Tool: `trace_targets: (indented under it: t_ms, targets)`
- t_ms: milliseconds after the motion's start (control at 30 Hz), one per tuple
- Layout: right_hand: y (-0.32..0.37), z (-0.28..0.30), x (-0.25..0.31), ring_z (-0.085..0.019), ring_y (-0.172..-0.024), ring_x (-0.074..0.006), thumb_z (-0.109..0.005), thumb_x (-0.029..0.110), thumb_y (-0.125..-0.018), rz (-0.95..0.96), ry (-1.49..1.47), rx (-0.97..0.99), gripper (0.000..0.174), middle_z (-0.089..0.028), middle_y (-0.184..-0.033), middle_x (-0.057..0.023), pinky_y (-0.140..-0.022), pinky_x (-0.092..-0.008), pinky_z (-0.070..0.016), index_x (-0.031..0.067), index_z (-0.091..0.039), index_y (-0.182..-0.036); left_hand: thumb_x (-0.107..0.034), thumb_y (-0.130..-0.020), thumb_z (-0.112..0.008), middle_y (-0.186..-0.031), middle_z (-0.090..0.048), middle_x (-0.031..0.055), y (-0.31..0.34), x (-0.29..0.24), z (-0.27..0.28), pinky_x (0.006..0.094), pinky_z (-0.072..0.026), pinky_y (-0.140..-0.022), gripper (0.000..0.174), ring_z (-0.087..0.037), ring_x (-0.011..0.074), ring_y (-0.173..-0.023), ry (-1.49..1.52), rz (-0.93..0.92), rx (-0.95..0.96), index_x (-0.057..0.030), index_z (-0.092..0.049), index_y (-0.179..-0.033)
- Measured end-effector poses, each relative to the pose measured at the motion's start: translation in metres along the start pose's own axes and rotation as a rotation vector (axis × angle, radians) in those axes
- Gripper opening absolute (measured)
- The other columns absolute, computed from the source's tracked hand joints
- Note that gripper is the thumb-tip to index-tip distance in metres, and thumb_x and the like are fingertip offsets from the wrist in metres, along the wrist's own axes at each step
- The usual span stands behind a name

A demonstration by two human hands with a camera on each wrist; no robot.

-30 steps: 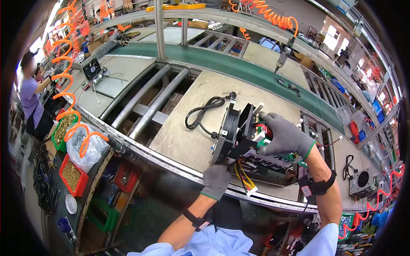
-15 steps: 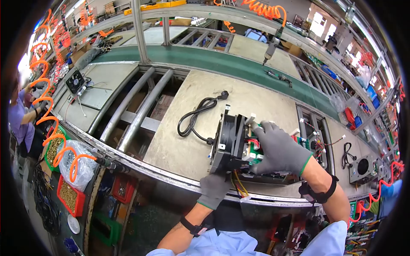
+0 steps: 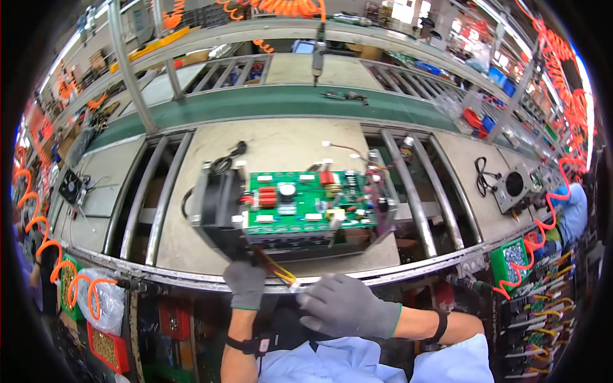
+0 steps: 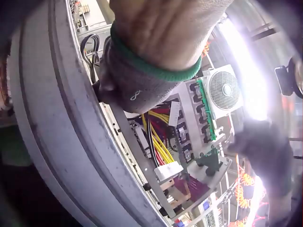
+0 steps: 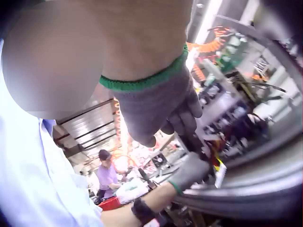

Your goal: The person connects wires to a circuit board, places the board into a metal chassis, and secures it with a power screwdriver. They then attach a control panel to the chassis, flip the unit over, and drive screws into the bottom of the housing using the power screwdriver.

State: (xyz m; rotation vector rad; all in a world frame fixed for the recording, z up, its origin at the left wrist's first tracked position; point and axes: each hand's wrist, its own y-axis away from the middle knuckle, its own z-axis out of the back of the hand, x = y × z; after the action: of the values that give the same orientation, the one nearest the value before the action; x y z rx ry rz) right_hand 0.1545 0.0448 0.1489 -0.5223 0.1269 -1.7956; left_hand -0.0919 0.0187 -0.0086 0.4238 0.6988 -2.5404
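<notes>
An open electronic unit (image 3: 300, 233) with a green circuit board (image 3: 290, 217) on top and a black fan housing (image 3: 220, 207) at its left end lies on the worktop. My gloved left hand (image 3: 244, 284) grips the unit's near left corner, its fingertips hidden against the housing. Yellow and black wires (image 4: 161, 137) hang from the unit's near side and end in a white connector (image 4: 168, 171). My gloved right hand (image 3: 348, 305) is in front of the worktop edge, close to that connector, with loosely bent fingers (image 5: 182, 120) and nothing held.
A black power cord (image 3: 223, 163) lies behind the fan housing. Steel rollers (image 3: 408, 191) flank the board under the unit. Another fan unit (image 3: 514, 185) sits at the right. A screwdriver (image 3: 317, 60) hangs over the green belt (image 3: 274, 102). Parts bins (image 3: 105, 345) stand at the lower left.
The unit has turned so its long side faces me. My right hand has left the circuit board and come down to the front edge. My left hand stays at the corner.
</notes>
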Motion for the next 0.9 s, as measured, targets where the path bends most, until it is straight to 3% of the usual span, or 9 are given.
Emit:
trace_targets:
  t_ms: [100,300,433,500,633,700,767,833,900]
  targets:
    - [0.057,-0.011,-0.028,-0.069,-0.074,-0.0336,-0.074,0.034,-0.084,-0.424,-0.012,-0.017,0.028,-0.068,-0.079,-0.0127,-0.066,-0.0453,-0.0555,0.0071,-0.071,-0.093,-0.023,-0.078,-0.068,-0.067,-0.065,0.0221,-0.008,0.017,0.005,0.0532,-0.0507,-0.061,0.025,-0.066,0.0454,-0.068,-0.066,0.111,0.003,-0.0035,-0.067,-0.063]
    - [0.142,-0.019,-0.063,-0.071,-0.079,-0.0332,-0.072,0.031,-0.088,-0.835,-0.030,-0.313,0.026,-0.073,-0.088,-0.0146,-0.070,-0.0431,-0.0567,0.0078,-0.075,-0.100,-0.031,-0.077,-0.070,-0.066,-0.065,0.0104,-0.006,0.080,-0.008,0.0492,-0.0474,-0.060,0.028,-0.064,0.0358,-0.065,-0.291,-0.094,-0.076,-0.0099,-0.066,-0.058]
    - [0.222,0.002,-0.061,-0.071,-0.079,-0.0351,-0.070,0.030,-0.089,-1.101,0.079,-0.486,0.023,-0.072,-0.086,-0.0158,-0.070,-0.0442,-0.0560,0.0091,-0.075,-0.098,-0.026,-0.083,-0.069,-0.079,-0.070,0.0209,-0.027,0.084,0.009,0.0535,-0.0504,-0.070,0.025,-0.067,0.0439,-0.078,-0.175,0.211,0.104,-0.0015,-0.070,-0.083]
    - [0.276,0.024,-0.055,-0.071,-0.081,-0.0361,-0.065,0.031,-0.090,-1.285,0.243,-0.425,0.022,-0.072,-0.088,-0.0163,-0.073,-0.0471,-0.0559,0.0127,-0.076,-0.099,-0.025,-0.087,-0.067,-0.084,-0.072,0.0239,-0.031,0.090,0.016,0.0543,-0.0514,-0.073,0.026,-0.068,0.0461,-0.083,-0.178,0.200,0.124,0.0007,-0.071,-0.089]
    - [0.406,0.092,-0.037,-0.070,-0.095,-0.0392,-0.059,0.028,-0.084,-1.963,0.476,0.297,0.028,-0.073,-0.098,-0.0187,-0.085,-0.0486,-0.0567,0.0118,-0.076,-0.099,-0.023,-0.092,-0.062,-0.096,-0.073,0.0236,-0.031,0.106,0.017,0.0510,-0.0528,-0.077,0.029,-0.069,0.0440,-0.089,-0.109,0.306,0.112,0.0023,-0.069,-0.103]
    - [0.440,0.131,-0.035,-0.070,-0.096,-0.0388,-0.060,0.023,-0.086,-2.069,0.731,0.143,0.025,-0.073,-0.096,-0.0198,-0.085,-0.0484,-0.0561,0.0085,-0.074,-0.100,-0.023,-0.093,-0.062,-0.097,-0.073,0.0235,-0.030,0.108,0.013,0.0507,-0.0529,-0.077,0.029,-0.070,0.0436,-0.089,-0.087,0.300,0.069,0.0023,-0.069,-0.105]
    - [0.497,0.155,-0.051,-0.070,-0.097,-0.0393,-0.060,0.019,-0.089,-1.820,0.995,-0.108,0.022,-0.073,-0.098,-0.0178,-0.085,-0.0483,-0.0558,0.0071,-0.072,-0.104,-0.023,-0.093,-0.062,-0.098,-0.073,0.0234,-0.035,0.114,0.010,0.0503,-0.0530,-0.078,0.030,-0.070,0.0432,-0.090,-0.062,0.273,0.021,0.0024,-0.068,-0.107]
    - [0.514,0.182,-0.082,-0.071,-0.095,-0.0382,-0.065,0.016,-0.089,-1.638,0.925,-0.344,0.021,-0.073,-0.097,-0.0172,-0.082,-0.0475,-0.0557,0.0045,-0.069,-0.106,-0.023,-0.093,-0.062,-0.099,-0.073,0.0233,-0.036,0.122,0.007,0.0500,-0.0531,-0.078,0.030,-0.070,0.0429,-0.090,-0.032,0.249,-0.027,0.0024,-0.068,-0.109]
    - [0.529,0.202,-0.124,-0.068,-0.100,-0.0396,-0.067,0.024,-0.091,-1.620,0.651,-0.426,0.029,-0.070,-0.116,-0.0197,-0.085,-0.0457,-0.0553,0.0061,-0.069,-0.114,-0.023,-0.094,-0.062,-0.100,-0.073,0.0231,-0.035,0.129,0.006,0.0497,-0.0532,-0.078,0.031,-0.070,0.0425,-0.090,-0.006,0.227,-0.071,0.0025,-0.067,-0.112]
